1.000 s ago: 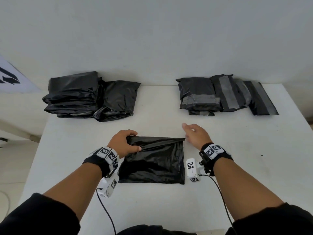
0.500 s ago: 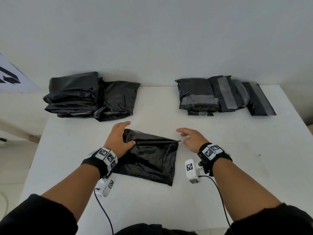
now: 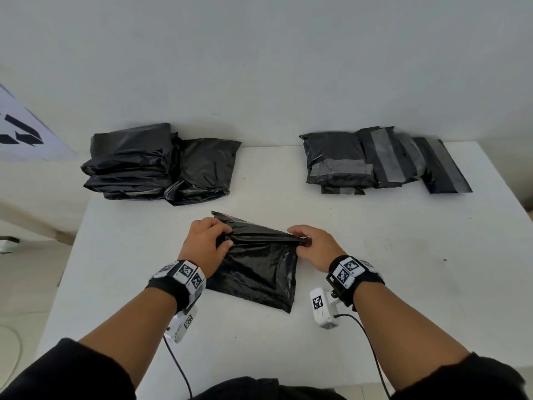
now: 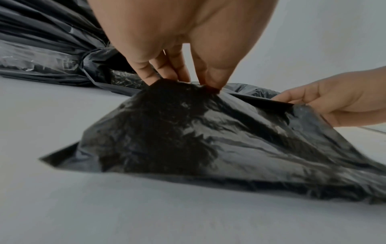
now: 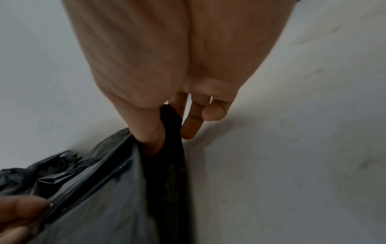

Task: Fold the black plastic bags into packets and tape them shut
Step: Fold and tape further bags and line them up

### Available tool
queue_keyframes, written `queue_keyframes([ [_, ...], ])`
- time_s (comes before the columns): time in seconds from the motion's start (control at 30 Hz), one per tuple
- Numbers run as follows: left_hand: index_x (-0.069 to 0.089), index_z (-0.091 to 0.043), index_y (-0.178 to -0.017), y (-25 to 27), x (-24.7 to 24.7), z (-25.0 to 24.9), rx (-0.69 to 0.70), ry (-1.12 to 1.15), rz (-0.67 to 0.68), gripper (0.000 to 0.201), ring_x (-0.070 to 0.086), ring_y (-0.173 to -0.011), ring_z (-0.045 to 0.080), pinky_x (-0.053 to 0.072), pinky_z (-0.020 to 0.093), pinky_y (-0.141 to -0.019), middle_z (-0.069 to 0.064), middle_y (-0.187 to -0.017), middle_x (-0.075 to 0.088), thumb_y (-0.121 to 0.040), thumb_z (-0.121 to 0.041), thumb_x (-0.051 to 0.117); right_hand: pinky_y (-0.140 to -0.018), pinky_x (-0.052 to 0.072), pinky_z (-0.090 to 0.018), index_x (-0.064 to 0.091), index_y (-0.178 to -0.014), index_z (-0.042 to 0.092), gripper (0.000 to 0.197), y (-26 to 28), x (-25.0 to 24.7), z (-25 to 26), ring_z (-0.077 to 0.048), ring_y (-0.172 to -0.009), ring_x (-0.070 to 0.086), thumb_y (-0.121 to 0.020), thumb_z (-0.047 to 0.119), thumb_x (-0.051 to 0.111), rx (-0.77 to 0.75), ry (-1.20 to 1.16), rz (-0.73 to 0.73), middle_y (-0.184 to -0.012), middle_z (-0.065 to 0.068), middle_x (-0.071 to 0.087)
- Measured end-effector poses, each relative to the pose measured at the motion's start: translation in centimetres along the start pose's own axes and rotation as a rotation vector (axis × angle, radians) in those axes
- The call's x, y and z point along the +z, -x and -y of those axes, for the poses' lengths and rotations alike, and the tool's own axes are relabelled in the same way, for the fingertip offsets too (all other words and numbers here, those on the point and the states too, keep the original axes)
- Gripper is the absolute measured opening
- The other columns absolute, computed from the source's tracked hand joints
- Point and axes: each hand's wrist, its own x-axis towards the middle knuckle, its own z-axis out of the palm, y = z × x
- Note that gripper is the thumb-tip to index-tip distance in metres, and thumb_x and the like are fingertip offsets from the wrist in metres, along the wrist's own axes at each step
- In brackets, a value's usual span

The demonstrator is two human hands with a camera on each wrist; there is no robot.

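My left hand [image 3: 206, 243] pinches the far left corner of a black plastic bag [image 3: 259, 269], thumb against fingers with the film bunched between them. My right hand [image 3: 313, 246] pinches the far right corner the same way; its other fingers curl loose and hold nothing. The bag's far edge is lifted and pulled taut between the two pinches, while its near part lies on the white table [image 3: 375, 284], skewed, in front of me.

I judge the risk to be slippage: the film looks thin and slick, so a corner could slide out of a pinch, or the fold could come down crooked because the bag sits at an angle. Pulling harder might stretch the film.

The head view shows the surroundings: a heap of unfolded bags [image 3: 155, 163] far left and taped packets [image 3: 375, 163] far right, both well apart from my hands. I see no tape roll. The left wrist view shows the lifted film rising like a tent under my fingertips [image 4: 165, 72]. The right wrist view shows my thumb [image 5: 146, 130] pressed against the gathered film.
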Motion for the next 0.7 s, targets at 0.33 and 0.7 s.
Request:
queue_keyframes([
  [0.33, 0.064, -0.024, -0.116, 0.7, 0.1, 0.0, -0.033, -0.002, 0.028, 0.032, 0.04, -0.117, 0.018, 0.032, 0.023, -0.098, -0.006, -0.119, 0.055, -0.085, -0.03, 0.072, -0.094, 0.048, -0.019, 0.079, -0.098, 0.025, 0.031, 0.0, -0.8, -0.7, -0.006, -0.095, 0.066, -0.089, 0.001, 0.062, 0.019, -0.04, -0.223, -0.1, 0.008, 0.075],
  [0.7, 0.051, -0.024, -0.128, 2.1, 0.0, -1.6, -0.115, -0.091, -0.035, 0.067, 0.045, -0.114, 0.025, 0.046, 0.043, -0.096, 0.003, -0.123, 0.049, -0.072, -0.05, 0.077, -0.085, 0.045, -0.025, 0.065, -0.124, 0.024, 0.032, 1.7, -0.3, -0.2, -0.012, -0.097, 0.056, -0.093, 0.033, 0.064, 0.007, 0.113, -0.254, -0.114, 0.007, 0.057],
])
